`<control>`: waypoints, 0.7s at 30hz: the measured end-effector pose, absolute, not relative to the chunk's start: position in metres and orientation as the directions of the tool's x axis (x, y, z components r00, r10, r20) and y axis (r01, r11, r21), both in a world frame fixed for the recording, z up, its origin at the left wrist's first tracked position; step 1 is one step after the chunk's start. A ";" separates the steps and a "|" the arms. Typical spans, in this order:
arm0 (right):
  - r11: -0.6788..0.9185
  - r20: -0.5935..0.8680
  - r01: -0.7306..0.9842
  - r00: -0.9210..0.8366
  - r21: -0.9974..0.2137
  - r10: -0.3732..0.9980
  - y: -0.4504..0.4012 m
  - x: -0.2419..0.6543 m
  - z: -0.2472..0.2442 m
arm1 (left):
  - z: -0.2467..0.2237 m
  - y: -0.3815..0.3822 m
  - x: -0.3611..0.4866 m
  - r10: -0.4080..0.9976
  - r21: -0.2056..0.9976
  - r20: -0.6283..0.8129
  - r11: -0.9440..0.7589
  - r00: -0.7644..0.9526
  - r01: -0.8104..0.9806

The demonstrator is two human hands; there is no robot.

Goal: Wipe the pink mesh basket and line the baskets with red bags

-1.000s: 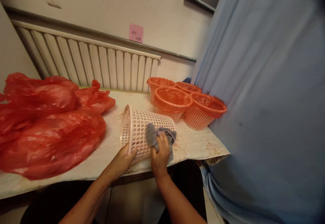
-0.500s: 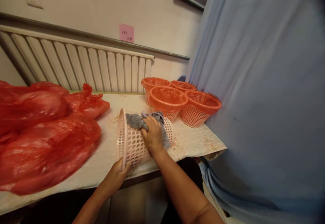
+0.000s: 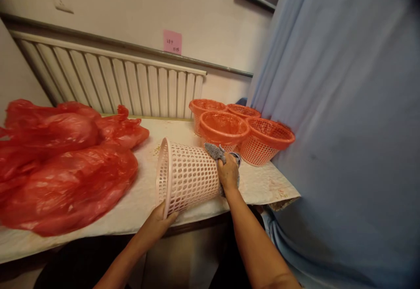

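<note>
A pale pink perforated plastic wastebasket (image 3: pixel 193 175) lies on its side over the near part of the table, its open mouth facing left. My left hand (image 3: pixel 161 219) is closed on the lower edge of its rim, with some fingers hidden inside. At the basket's base end, my right hand (image 3: pixel 229 172) grips a grey cloth (image 3: pixel 215 151) and presses it against the basket. Part of the cloth is hidden under the hand. Just behind are several wastebaskets, including a front one (image 3: pixel 224 129) with a red plastic bag folded over its rim.
Red plastic bags (image 3: pixel 75 179) are heaped on the left of the table, which has a pale patterned cover (image 3: pixel 121 210). A white radiator (image 3: pixel 131 83) runs along the wall behind. A blue curtain (image 3: pixel 344 140) hangs close on the right.
My right hand has slid the grey cloth from the basket's upper middle rightward to its base end. My left hand keeps its hold on the rim. The whole view has shifted slightly.
</note>
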State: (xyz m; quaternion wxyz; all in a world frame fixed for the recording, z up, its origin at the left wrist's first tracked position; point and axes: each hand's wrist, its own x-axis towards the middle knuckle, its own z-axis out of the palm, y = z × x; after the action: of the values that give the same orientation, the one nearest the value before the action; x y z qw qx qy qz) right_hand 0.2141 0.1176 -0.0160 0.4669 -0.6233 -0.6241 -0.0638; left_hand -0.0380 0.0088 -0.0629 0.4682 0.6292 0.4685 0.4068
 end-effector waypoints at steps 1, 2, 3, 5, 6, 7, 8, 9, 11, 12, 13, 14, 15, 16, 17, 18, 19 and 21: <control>0.217 0.662 0.833 0.218 -0.509 0.717 0.117 0.213 -0.016 | -0.051 0.010 -0.034 0.978 0.975 0.078 -0.115 0.195 0.188; 0.221 0.660 0.827 0.222 -0.517 0.717 0.116 0.212 -0.016 | -0.038 0.011 -0.029 0.986 0.981 0.090 -0.112 0.138 0.157; 0.228 0.660 0.820 0.223 -0.525 0.717 0.115 0.211 -0.017 | -0.025 0.013 -0.025 0.990 0.987 0.094 -0.107 0.109 0.122; 0.250 0.666 0.805 0.224 -0.538 0.712 0.113 0.212 -0.019 | -0.004 0.018 -0.018 0.994 0.995 0.083 -0.086 0.064 0.045; 0.263 0.672 0.798 0.224 -0.543 0.706 0.111 0.213 -0.021 | 0.003 0.020 -0.017 0.996 0.997 0.071 -0.072 0.051 0.029; 0.277 0.680 0.792 0.224 -0.545 0.698 0.108 0.214 -0.024 | 0.006 0.022 -0.017 0.997 0.998 0.058 -0.059 0.042 0.031; 0.288 0.690 0.787 0.228 -0.546 0.687 0.105 0.215 -0.028 | 0.007 0.023 -0.019 0.998 0.998 0.047 -0.049 0.041 0.050; 0.294 0.701 0.785 0.236 -0.546 0.673 0.100 0.215 -0.033 | 0.005 0.024 -0.021 0.998 0.996 0.040 -0.043 0.049 0.076; 0.287 0.716 0.783 0.270 -0.552 0.644 0.089 0.210 -0.042 | -0.003 0.024 -0.028 0.996 0.992 0.044 -0.053 0.082 0.114; 0.279 0.721 0.782 0.288 -0.557 0.631 0.082 0.206 -0.046 | -0.008 0.024 -0.031 0.994 0.990 0.052 -0.064 0.101 0.123; 0.275 0.724 0.780 0.303 -0.562 0.620 0.075 0.199 -0.049 | -0.012 0.023 -0.033 0.992 0.989 0.059 -0.073 0.114 0.129; 0.280 0.728 0.779 0.305 -0.562 0.614 0.066 0.190 -0.051 | -0.016 0.023 -0.034 0.991 0.988 0.063 -0.079 0.122 0.134; 0.301 0.735 0.776 0.287 -0.554 0.614 0.058 0.179 -0.051 | -0.018 0.022 -0.035 0.990 0.987 0.066 -0.084 0.125 0.140; 0.340 0.746 0.773 0.245 -0.536 0.619 0.049 0.167 -0.051 | -0.020 0.022 -0.034 0.989 0.985 0.074 -0.092 0.125 0.146; 0.395 0.759 0.767 0.177 -0.506 0.627 0.040 0.154 -0.050 | -0.021 0.021 -0.033 0.988 0.983 0.089 -0.107 0.126 0.146; 0.457 0.768 0.756 0.091 -0.468 0.634 0.032 0.140 -0.048 | -0.021 0.020 -0.032 0.986 0.983 0.106 -0.124 0.130 0.137; 0.520 0.771 0.740 -0.002 -0.427 0.636 0.026 0.127 -0.046 | -0.021 0.019 -0.032 0.983 0.983 0.121 -0.138 0.138 0.120; 0.601 0.761 0.704 -0.131 -0.380 0.635 0.017 0.104 -0.039 | -0.022 0.017 -0.032 0.976 0.984 0.135 -0.152 0.171 0.089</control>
State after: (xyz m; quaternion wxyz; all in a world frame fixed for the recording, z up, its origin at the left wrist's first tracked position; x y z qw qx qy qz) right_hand 0.1037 0.0173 -0.0392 0.4858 -0.4455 -0.7512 -0.0354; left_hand -0.0318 0.0173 -0.0221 0.4760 0.5993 0.4443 0.4658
